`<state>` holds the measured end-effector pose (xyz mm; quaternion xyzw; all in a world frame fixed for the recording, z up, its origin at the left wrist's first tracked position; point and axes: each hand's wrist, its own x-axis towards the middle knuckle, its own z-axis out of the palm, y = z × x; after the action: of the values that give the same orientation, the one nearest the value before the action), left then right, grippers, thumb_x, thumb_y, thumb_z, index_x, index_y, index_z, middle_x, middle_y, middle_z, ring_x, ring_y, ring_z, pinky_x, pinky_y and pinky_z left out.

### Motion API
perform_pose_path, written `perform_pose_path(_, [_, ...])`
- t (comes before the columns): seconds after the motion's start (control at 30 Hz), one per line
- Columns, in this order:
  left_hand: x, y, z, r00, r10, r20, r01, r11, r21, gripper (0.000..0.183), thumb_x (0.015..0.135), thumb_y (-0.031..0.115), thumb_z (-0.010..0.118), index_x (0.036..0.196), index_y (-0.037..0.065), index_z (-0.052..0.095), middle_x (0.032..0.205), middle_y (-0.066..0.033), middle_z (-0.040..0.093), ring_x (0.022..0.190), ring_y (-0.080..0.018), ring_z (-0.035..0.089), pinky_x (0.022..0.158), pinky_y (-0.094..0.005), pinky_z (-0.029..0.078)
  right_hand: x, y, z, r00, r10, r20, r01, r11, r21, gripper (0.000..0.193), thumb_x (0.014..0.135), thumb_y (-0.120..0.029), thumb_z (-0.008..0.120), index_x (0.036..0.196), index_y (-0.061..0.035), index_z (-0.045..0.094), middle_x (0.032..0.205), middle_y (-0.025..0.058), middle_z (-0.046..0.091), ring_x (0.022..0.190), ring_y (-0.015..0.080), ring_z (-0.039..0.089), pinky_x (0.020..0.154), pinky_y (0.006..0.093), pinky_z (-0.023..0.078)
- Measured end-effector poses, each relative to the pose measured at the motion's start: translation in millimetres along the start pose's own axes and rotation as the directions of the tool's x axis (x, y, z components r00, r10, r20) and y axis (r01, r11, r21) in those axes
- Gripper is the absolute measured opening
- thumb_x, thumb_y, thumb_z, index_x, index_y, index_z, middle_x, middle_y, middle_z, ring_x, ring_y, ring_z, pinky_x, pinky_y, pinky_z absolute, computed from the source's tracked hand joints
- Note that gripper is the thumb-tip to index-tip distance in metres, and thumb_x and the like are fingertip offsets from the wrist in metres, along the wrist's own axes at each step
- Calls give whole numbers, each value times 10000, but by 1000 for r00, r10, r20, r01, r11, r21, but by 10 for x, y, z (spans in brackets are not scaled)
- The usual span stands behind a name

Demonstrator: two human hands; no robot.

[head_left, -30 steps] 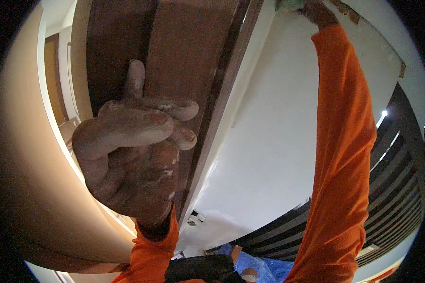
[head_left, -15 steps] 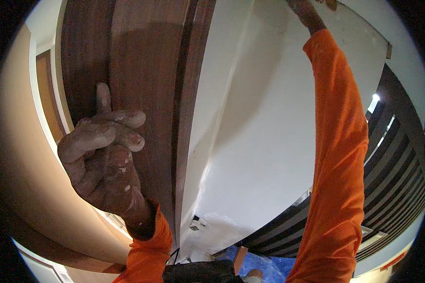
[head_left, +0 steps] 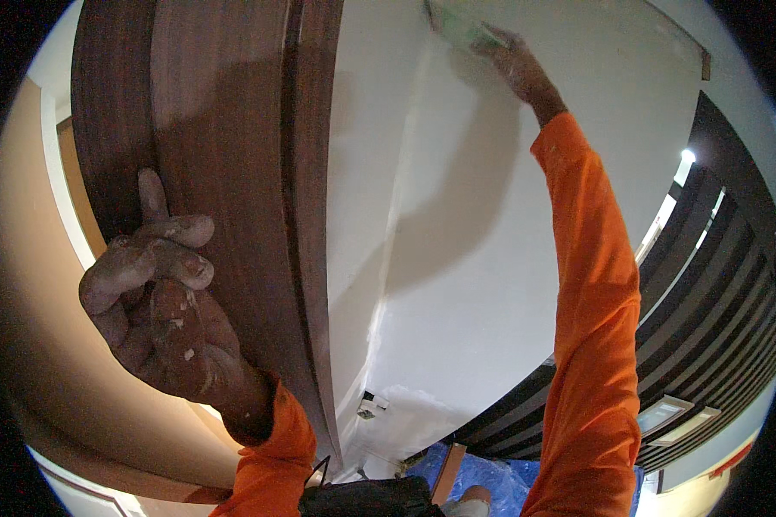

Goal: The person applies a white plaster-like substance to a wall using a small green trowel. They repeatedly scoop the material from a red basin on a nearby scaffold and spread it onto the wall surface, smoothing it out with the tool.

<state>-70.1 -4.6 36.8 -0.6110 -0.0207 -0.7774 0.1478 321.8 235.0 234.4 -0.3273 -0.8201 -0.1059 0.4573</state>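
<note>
High on the white wall, my right hand is closed on the handle of a flat, pale green trowel. Its plate lies against or very close to the wall; blur hides the exact contact. On the left, my left hand is in front of the dark brown wood panel. One finger points up along the wood, while the others curl in toward the palm. I see nothing held in it. Whitish smears and flecks cover its skin. Both arms wear orange sleeves.
A white wall fitting sits low beside the panel's edge. Dark slats curve along the right. Blue sheeting lies below, with a brown board across it. A black object is at the bottom middle.
My right hand has come down and left across the wall, bringing the trowel into sight. My left hand keeps its curled shape; the whole view has shifted slightly.
</note>
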Motion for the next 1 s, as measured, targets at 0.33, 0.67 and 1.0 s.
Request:
perform_pose_path(0.33, [-27,-41,22,997,-67,-50,65,997,-32,442,883,374,676,1097,-2,585,747,-145,648,857,-323,682,1117,-640,274,420,134,-431,976,-176,-127,160,979,-128,425,949,-305,583,1306,-76,607,1399,127,492,1243,252,504,1077,384,383])
perform_pose_path(0.67, [-67,-109,1,999,-48,-24,45,991,-125,371,885,305,675,1083,7,578,720,-157,651,827,-336,685,1118,-647,261,2473,532,-625,837,-475,271,273,-66,-960,283,795,-292,656,1019,-119,640,973,140,630,972,332,592,904,456,444])
perform_pose_path(1.0, [-44,-144,-27,998,-22,52,24,998,-52,208,893,206,571,950,9,534,758,-172,599,828,-316,640,1113,-668,267,2223,98,-734,950,-304,64,311,926,-213,333,882,-285,627,1149,-88,601,1125,100,591,1094,282,560,966,415,447])
